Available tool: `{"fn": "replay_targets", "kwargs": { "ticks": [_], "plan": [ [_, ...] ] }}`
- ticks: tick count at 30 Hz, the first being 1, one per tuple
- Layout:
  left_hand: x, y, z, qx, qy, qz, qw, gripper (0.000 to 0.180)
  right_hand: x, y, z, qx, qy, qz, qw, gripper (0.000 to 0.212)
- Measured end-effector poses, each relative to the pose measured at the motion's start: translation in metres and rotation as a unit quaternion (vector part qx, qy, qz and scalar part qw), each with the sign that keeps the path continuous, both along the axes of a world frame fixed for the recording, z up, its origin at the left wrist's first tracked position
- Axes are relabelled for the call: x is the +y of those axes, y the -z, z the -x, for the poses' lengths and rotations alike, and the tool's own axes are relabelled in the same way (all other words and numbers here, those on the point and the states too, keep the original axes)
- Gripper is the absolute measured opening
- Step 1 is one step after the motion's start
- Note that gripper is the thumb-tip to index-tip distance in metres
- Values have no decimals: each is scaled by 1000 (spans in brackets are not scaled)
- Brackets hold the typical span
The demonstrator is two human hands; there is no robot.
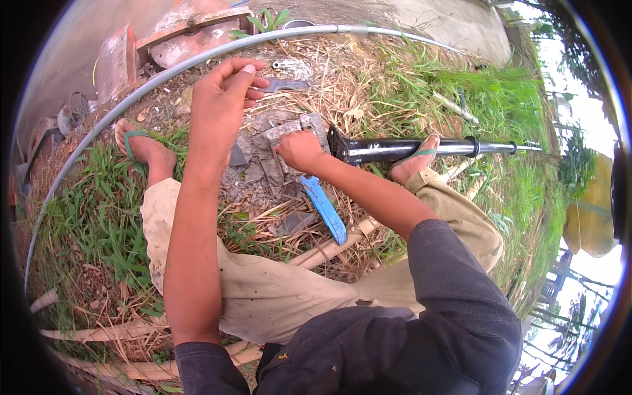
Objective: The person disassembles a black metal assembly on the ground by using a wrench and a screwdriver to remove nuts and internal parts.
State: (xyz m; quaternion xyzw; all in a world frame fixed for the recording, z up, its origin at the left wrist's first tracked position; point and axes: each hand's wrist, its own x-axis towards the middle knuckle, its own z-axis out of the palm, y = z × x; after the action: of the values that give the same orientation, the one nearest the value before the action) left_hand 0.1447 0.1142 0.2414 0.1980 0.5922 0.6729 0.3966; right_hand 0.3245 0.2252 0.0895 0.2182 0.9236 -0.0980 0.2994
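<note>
While the left hand (pixel 230 85) is up beyond the rubble, the right hand (pixel 299 150) is low at the near edge of the grey block (pixel 284 131). Block is on the ground between the 2 sandalled feet, broken grey rubble (pixel 253 161) around its left and near sides.

Left grip: fingers half curled, thumb up by the index finger. A flat grey blade-like piece (pixel 289 85) shows right by the fingertips; can't tell if it's held or just behind them. Right grip: fingers clenched, knuckles up, against or just over the block. Can't tell if anything is inside.

Long blue piece (pixel 324 209) lies slanted on dry straw, upper end just below the right wrist. Black flanged pipe (pixel 375 150) runs off to the right from beside the block, right foot (pixel 418 161) next to it. Dark flat slab (pixel 295 222) left of the blue piece. Pale pole (pixel 336 247) passes near the blue piece's lower end. Grey hose (pixel 171 74) arcs over the far side, rusty metal parts (pixel 191 39) beyond.
</note>
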Motion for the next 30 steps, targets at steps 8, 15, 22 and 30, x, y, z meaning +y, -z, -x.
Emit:
{"fn": "replay_targets", "kwargs": {
  "ticks": [8, 15, 22, 30],
  "plan": [
    [-21, 3, 20, 6, -9, -9, 1000, 24, -22, -6, 5, 82, 4, -71, 994, 32],
    [-19, 26, 28, 3, -46, -62, 997, 24, -2, 36, -15, 134, -87, -113, 981, 13],
    [-35, 67, 33, -14, -69, -12, 997, 27, -22, 7, -2, 78, 98, -103, 987, 36],
    [-48, 59, 28, 7, -64, 97, 993, 25, -16, 16, -28, 160, -29, -71, 984, 28]
  ]
}}
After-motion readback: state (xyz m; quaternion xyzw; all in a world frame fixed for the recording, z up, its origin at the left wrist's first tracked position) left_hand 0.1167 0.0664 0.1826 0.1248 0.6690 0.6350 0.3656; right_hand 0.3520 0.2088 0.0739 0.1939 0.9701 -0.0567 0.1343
